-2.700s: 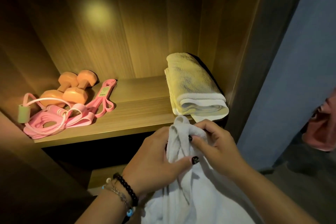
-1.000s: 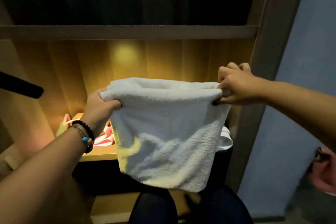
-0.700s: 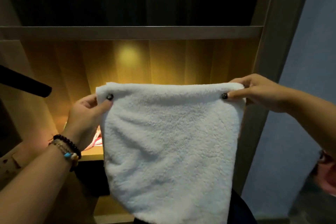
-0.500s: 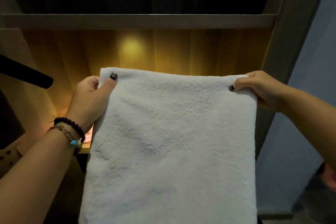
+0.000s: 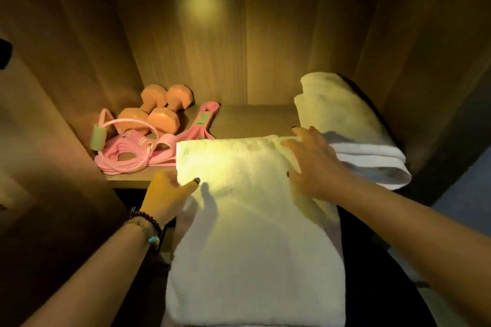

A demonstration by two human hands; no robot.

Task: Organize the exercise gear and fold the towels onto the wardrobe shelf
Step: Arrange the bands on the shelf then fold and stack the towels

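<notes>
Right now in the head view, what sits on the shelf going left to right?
Pink jump rope and bands with the orange dumbbells behind them → white towel being laid down, left hand at its left edge, right hand on its right side → folded towel at far right.

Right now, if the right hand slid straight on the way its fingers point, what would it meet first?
Probably nothing soon: the right hand points along the bare wooden shelf toward the back panel, left of the folded towel. Depth is uncertain.
</notes>
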